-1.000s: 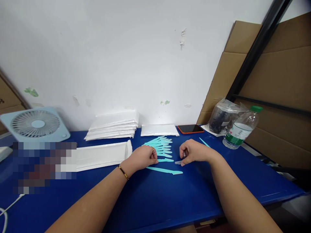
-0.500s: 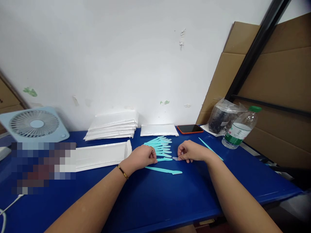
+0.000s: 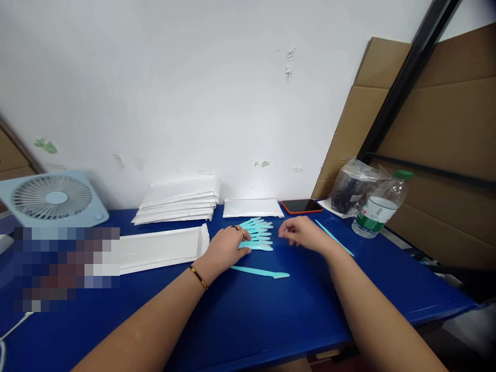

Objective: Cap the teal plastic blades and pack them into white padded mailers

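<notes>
Several turquoise eyebrow razors lie fanned on the blue table, their pale tips pointing right. My left hand rests over their handle ends, thumb and fingers closed about the lowest razor in the fan. Its grip is partly hidden by the hand itself. Just right of the tips hovers my right hand, fingers curled and smeared by motion; whether it holds anything I cannot make out. A separate eyebrow razor lies nearer me, below the left hand. Beyond the right wrist is a thin turquoise stick-like piece.
An open white padded sleeve lies left of my hand. Behind it are stacked white packets, a single packet and a phone. A water bottle and a bagged dark item stand right; a fan sits left.
The razor my left hand held apart now lies against the fan. My right hand has left its tip, where a clear piece was pinched, and moved slightly up.
</notes>
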{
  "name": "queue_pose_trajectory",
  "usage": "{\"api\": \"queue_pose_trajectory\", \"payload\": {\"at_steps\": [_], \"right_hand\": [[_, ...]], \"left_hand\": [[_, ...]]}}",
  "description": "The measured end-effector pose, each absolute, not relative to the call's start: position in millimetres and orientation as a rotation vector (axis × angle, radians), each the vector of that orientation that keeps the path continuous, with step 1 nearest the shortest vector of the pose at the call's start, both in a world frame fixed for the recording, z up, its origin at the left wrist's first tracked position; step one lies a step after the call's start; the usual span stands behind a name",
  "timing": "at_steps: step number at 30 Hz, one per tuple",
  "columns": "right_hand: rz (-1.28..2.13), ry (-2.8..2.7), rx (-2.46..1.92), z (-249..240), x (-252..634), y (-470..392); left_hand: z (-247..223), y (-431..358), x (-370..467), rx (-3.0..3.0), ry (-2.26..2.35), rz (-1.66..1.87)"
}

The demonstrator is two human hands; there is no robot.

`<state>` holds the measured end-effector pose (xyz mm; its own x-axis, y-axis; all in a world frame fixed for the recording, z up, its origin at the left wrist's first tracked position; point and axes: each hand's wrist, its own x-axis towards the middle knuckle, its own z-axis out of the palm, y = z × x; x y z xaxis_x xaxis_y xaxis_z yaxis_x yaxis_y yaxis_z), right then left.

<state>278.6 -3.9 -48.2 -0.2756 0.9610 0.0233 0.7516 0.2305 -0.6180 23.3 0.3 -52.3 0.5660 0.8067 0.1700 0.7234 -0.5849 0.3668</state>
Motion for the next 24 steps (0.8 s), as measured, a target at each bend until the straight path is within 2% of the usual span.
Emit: {"api": "queue_pose_trajectory", "payload": {"at_steps": [2,4,8,11,16,20,24], "right_hand": [[0.473,-2.059,-1.634,-42,302,-2],[0.380,-2.063,-1.750,-40,321,0],[0.482,-2.024,-2.008,-48,329,5],[0.582,-2.032,-2.015,-55,319,8],[0.667,-1.935,-1.747,-55,298,8],[0.935,-1.502,-1.280,-45,277,2],[1.027,-1.212,-1.015,-40,263,-3]], "left_hand": [[-47,-4,22,2.549,1.150,0.435],[-44,-8,22,2.541,0.993,0.320],[-49,-11,24,2.489,0.865,0.167],[-55,-11,26,2.517,0.877,0.198],[-55,-9,28,2.533,0.975,0.388],[-54,-3,26,2.284,1.047,0.600],[-57,2,25,2.107,1.044,0.679]]}}
